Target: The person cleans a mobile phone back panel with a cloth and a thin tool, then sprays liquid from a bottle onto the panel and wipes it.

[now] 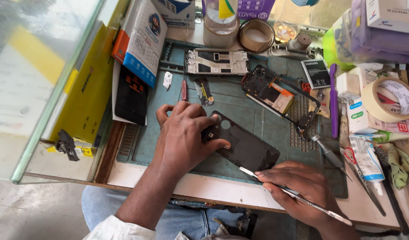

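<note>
My left hand presses down on the top end of a black phone back cover that lies inside-up on the teal work mat. My right hand grips a thin metal pry tool, whose tip rests at the cover's lower edge. Beyond the cover lie an opened phone body with an orange part and a bare phone frame.
A red-handled screwdriver, a purple pry stick and a phone battery lie on the mat. Tape rolls, glue tubes, tweezers and boxes crowd the right side. A glass case stands on the left, and jars at the back.
</note>
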